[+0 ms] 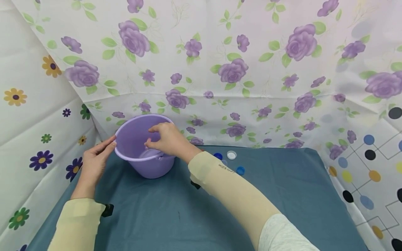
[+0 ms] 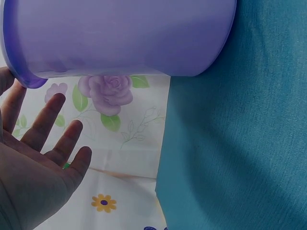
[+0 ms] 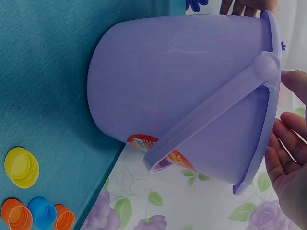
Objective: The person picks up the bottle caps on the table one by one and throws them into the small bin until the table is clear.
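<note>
A light purple bucket (image 1: 157, 169) stands upright on the teal cloth near the back left. My left hand (image 1: 95, 160) pinches its rim at the left between thumb and forefinger; in the left wrist view the other fingers (image 2: 45, 122) spread away from the wall. Over the bucket's mouth is my right hand (image 1: 171, 139), palm toward the inside, thumb and fingers apart with nothing between them. The right wrist view has this hand (image 3: 292, 153) beside the rim. The bucket's handle (image 3: 206, 112) hangs down along its outside, partly over a red label (image 3: 141, 142).
Several small plastic caps lie right of the bucket, among them a white cap (image 1: 231, 154), a blue cap (image 1: 240, 170) and a yellow cap (image 3: 21, 167). The right forearm partly covers the group. A flowered sheet (image 1: 213, 87) hangs behind the cloth-covered table (image 1: 282, 202).
</note>
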The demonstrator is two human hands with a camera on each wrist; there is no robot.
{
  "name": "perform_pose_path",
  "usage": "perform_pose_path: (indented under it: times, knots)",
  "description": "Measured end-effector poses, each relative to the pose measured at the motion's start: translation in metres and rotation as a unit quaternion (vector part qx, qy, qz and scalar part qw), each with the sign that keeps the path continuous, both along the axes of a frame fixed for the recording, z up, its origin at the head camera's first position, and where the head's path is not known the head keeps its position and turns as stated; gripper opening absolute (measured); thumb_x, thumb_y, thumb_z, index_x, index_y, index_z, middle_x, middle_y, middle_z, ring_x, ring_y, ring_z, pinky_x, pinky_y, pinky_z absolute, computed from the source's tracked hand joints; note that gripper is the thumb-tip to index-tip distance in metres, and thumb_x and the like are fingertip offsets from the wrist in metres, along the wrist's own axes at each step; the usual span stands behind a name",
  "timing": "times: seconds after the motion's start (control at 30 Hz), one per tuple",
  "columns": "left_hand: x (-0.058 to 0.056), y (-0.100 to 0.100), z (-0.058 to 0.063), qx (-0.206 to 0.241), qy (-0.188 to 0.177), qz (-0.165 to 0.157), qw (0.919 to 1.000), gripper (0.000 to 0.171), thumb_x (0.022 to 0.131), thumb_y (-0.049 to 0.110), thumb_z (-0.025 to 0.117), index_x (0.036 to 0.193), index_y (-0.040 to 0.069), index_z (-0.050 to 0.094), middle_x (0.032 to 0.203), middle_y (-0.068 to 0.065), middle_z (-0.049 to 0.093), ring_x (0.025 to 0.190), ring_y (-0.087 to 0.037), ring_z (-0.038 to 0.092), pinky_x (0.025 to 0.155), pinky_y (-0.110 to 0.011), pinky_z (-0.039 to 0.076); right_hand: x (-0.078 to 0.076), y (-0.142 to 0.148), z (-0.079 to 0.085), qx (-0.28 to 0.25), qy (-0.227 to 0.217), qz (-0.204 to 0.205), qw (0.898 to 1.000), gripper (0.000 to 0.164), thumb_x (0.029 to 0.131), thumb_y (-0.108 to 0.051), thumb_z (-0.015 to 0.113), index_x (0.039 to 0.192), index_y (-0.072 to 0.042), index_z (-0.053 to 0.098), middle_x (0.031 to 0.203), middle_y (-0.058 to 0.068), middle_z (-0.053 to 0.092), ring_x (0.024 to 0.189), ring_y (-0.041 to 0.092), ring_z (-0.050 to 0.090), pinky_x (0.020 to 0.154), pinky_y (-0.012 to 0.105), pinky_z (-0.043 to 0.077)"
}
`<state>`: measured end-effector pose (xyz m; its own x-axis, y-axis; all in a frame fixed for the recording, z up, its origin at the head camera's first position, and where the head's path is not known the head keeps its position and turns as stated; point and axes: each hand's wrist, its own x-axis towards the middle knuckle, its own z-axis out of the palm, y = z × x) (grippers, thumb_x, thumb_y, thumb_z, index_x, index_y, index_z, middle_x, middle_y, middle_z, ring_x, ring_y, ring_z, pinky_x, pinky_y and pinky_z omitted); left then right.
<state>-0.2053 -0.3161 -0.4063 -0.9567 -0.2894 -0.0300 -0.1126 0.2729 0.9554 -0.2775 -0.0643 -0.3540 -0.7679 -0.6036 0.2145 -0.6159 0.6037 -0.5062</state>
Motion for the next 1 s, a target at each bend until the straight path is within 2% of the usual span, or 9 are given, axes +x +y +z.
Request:
perform_pose_path:
  times: [0.17,0.27,0.57,0.6,0.67,0.83,0.9,1.0]
  knots:
    - [0.001,0.002,0.001,0.004,-0.005,-0.001,1.0,0.054,0.086,0.05,0.06,0.134,0.027,0.052,0.14,0.012,0.049,0.133,-0.01,0.038,0.113,-0.05,0.026,0.0,0.004,-0.002,0.003,-0.013,-0.001,1.0,0.051,0.081,-0.045,0.069,0.123,-0.016,0.062,0.122,-0.004,0.064,0.117,0.009,0.054,0.095,0.023,0.047]
    - [-0.002,-0.001,-0.003,0.0,-0.001,-0.001,1.0,0.053,0.085,0.051,0.06,0.133,0.029,0.053,0.139,0.014,0.05,0.133,-0.01,0.038,0.113,-0.05,0.026,0.001,0.007,-0.002,-0.004,-0.023,-0.009,1.0,0.052,0.081,-0.047,0.068,0.123,-0.018,0.062,0.122,-0.005,0.064,0.118,0.009,0.054,0.094,0.023,0.047]
    - [-0.003,-0.001,-0.004,0.005,0.007,0.003,1.0,0.052,0.086,0.047,0.062,0.132,0.026,0.055,0.135,0.016,0.053,0.129,-0.005,0.041,0.113,-0.048,0.027,0.001,0.03,0.005,-0.056,-0.032,-0.033,0.997,0.048,0.082,-0.047,0.068,0.122,-0.022,0.062,0.122,-0.005,0.063,0.118,0.009,0.054,0.095,0.024,0.047]
    - [-0.004,-0.001,-0.005,0.005,0.008,0.003,1.0,0.052,0.086,0.047,0.062,0.132,0.026,0.055,0.135,0.016,0.053,0.128,-0.005,0.042,0.113,-0.048,0.027,0.001,0.034,0.007,-0.062,-0.029,-0.038,0.997,0.047,0.082,-0.048,0.067,0.121,-0.023,0.062,0.123,-0.005,0.063,0.118,0.009,0.054,0.095,0.024,0.047]
    - [-0.005,-0.001,-0.005,0.005,0.007,0.006,0.9999,0.051,0.085,0.047,0.062,0.132,0.026,0.055,0.135,0.016,0.054,0.127,-0.004,0.042,0.112,-0.046,0.029,0.0,0.044,0.009,-0.08,-0.025,-0.046,0.995,0.046,0.082,-0.048,0.067,0.121,-0.023,0.063,0.123,-0.005,0.063,0.107,0.012,0.061,0.092,0.026,0.049]
    - [-0.005,-0.001,-0.003,0.009,0.004,0.007,0.9999,0.051,0.085,0.047,0.062,0.132,0.026,0.055,0.136,0.015,0.052,0.129,-0.004,0.042,0.113,-0.047,0.027,-0.006,0.078,0.008,-0.121,-0.013,-0.072,0.99,0.043,0.083,-0.049,0.066,0.119,-0.026,0.063,0.123,-0.009,0.061,0.104,0.01,0.059,0.087,0.027,0.051]
    - [-0.004,0.0,-0.001,0.011,0.004,0.006,0.9999,0.052,0.085,0.047,0.062,0.132,0.026,0.055,0.136,0.015,0.052,0.129,-0.004,0.041,0.113,-0.047,0.027,-0.01,0.094,0.004,-0.134,-0.008,-0.085,0.987,0.043,0.083,-0.051,0.065,0.119,-0.028,0.063,0.122,-0.009,0.062,0.114,0.008,0.054,0.091,0.03,0.05]
    - [-0.003,0.0,0.001,0.014,0.002,0.005,0.9999,0.053,0.086,0.046,0.062,0.133,0.024,0.054,0.137,0.015,0.052,0.128,-0.004,0.042,0.114,-0.047,0.027,-0.015,0.119,-0.003,-0.154,-0.006,-0.107,0.982,0.043,0.083,-0.054,0.063,0.119,-0.03,0.062,0.123,-0.009,0.061,0.116,0.011,0.054,0.094,0.036,0.049]
